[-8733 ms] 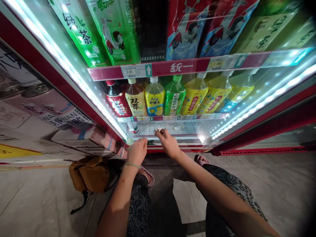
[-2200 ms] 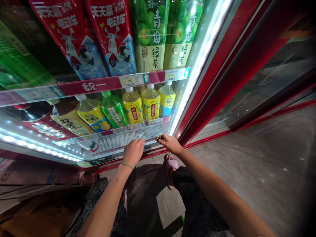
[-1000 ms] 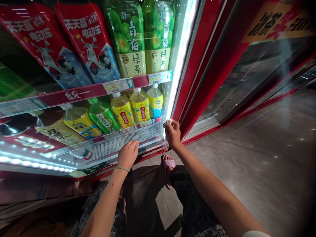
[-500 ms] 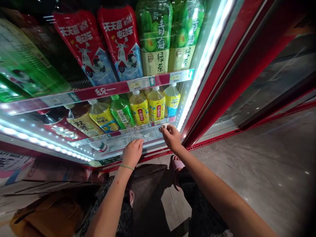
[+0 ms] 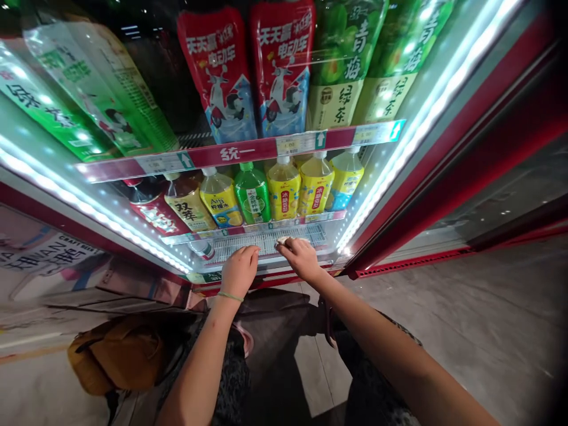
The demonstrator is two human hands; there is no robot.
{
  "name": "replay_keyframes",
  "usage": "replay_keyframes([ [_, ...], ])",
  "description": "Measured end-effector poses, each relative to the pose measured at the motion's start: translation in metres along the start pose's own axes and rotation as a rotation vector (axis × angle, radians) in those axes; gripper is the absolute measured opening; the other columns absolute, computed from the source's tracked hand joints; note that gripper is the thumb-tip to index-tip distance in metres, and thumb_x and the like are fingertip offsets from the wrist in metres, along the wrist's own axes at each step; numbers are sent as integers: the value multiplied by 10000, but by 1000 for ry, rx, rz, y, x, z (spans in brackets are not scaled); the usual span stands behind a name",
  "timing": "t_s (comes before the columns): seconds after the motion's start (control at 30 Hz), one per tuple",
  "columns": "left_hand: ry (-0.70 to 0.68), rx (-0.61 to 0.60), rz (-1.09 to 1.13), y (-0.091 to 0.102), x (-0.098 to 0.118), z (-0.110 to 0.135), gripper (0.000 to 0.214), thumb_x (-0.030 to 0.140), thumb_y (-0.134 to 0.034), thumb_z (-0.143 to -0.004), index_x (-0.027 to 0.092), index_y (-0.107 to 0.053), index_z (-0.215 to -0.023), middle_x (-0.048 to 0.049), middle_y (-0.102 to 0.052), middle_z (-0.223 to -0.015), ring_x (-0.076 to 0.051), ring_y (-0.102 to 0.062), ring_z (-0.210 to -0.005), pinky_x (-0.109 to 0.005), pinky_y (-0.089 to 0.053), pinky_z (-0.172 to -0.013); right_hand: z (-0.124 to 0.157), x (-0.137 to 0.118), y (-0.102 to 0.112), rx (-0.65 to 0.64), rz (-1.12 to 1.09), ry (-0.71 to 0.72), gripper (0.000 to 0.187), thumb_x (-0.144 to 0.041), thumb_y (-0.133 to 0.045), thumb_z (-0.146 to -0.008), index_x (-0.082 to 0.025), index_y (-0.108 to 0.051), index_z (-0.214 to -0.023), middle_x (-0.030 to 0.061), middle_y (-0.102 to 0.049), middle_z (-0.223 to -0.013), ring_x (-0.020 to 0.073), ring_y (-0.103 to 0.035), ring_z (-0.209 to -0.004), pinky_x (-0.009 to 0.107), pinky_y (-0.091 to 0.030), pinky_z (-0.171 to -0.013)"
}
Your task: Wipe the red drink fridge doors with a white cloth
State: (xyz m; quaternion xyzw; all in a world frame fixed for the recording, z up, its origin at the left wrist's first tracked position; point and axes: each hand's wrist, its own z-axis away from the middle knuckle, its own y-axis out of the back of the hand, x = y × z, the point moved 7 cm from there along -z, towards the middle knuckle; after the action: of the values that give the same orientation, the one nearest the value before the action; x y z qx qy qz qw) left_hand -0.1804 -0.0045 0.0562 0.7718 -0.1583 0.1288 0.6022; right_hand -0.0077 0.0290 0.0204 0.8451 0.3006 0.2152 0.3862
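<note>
My right hand (image 5: 296, 258) is closed on a small white wad, a cloth or tissue (image 5: 283, 240), pressed on the wire grille (image 5: 266, 239) of the open drinks fridge's bottom shelf. My left hand (image 5: 239, 270), with a thin band at the wrist, rests with curled fingers on the front edge of that shelf, holding nothing I can make out. Right behind both hands stands a row of drink bottles: yellow ones (image 5: 284, 190), a green one (image 5: 252, 195) and a dark one (image 5: 153, 207).
Large bottles (image 5: 281, 65) fill the shelf above, behind a red price rail (image 5: 231, 155). One bottle (image 5: 202, 248) lies on the bottom grille at the left. The red door frame (image 5: 444, 154) stands to the right. A tan backpack (image 5: 115, 355) sits on the floor at the left.
My right hand has come down from the fridge's right frame to the middle of the bottom grille with the white wad. My left hand stays on the shelf edge. The view swung left.
</note>
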Motion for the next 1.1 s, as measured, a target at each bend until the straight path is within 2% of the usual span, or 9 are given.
replay_keyframes([
  [0.07, 15, 22, -1, 5, -10, 3, 278, 268, -462, -1021, 257, -726, -1108, -41, -767, -1113, -218, -712, -979, -303, -539, -810, 5, -20, -13, -46, -20, 122, 193, -220, -575, -1020, -288, -725, -1121, 33, -678, -976, 168, -549, -853, 305, -386, -722],
  [0.17, 45, 56, -5, 16, -27, 6, 261, 245, -477, -1010, 245, -731, -1071, -48, -770, -1090, -224, -710, -973, -314, -538, -836, -1, -41, -18, -40, -38, 150, 160, -212, -607, -1001, -260, -731, -1090, 38, -677, -950, 171, -539, -825, 312, -379, -703],
  [0.3, 89, 105, 3, 33, -47, 11, 255, 245, -481, -1008, 242, -729, -1067, -45, -771, -1073, -227, -707, -973, -320, -537, -842, -36, -50, 1, 83, -48, -4, 290, -224, -533, -1042, -286, -679, -1285, 67, -672, -1066, 187, -551, -923, 328, -384, -814],
  [0.4, 116, 144, 9, 44, -60, 14, 254, 242, -482, -1005, 236, -728, -1066, -49, -769, -1078, -227, -706, -972, -320, -538, -837, -51, -49, 10, 197, -51, -153, 293, -222, -514, -1049, -318, -699, -1255, 51, -661, -1039, 184, -545, -927, 327, -368, -835],
  [0.6, 167, 222, 14, 64, -86, 25, 245, 231, -490, -996, 237, -728, -1054, -56, -762, -1061, -227, -707, -965, -317, -541, -822, -46, -101, -19, 57, -60, 115, 209, -183, -609, -987, -257, -737, -1135, 48, -661, -936, 186, -500, -831, 327, -355, -737],
  [0.7, 183, 260, 25, 75, -98, 30, 251, 248, -483, -1004, 235, -725, -1070, -62, -756, -1074, -231, -707, -968, -325, -545, -818, -57, -107, -12, 86, -76, 86, 247, -188, -592, -997, -258, -720, -1196, 63, -666, -1014, 195, -502, -870, 330, -371, -775],
  [0.87, 192, 302, 50, 87, -113, 38, 256, 244, -478, -1001, 237, -721, -1081, -61, -746, -1064, -235, -700, -977, -331, -550, -825, -82, -98, 6, 175, -58, -44, 323, -185, -506, -1036, -289, -687, -1282, 69, -642, -1062, 203, -492, -903, 338, -366, -825],
  [1.0, 197, 325, 57, 90, -120, 44, 241, 219, -491, -984, 230, -721, -1055, -71, -724, -1063, -241, -690, -970, -347, -558, -844, -74, -125, -13, 135, -20, 106, 289, -181, -582, -993, -284, -709, -1231, 61, -659, -1057, 215, -468, -890, 352, -363, -814],
  [1.1, 201, 347, 63, 94, -127, 49, 232, 201, -503, -972, 224, -713, -1066, -79, -705, -1098, -251, -678, -1031, -372, -560, -916, -70, -146, -27, 116, -25, 132, 258, -162, -626, -956, -255, -729, -1173, 72, -661, -1042, 224, -449, -880, 362, -362, -800],
])
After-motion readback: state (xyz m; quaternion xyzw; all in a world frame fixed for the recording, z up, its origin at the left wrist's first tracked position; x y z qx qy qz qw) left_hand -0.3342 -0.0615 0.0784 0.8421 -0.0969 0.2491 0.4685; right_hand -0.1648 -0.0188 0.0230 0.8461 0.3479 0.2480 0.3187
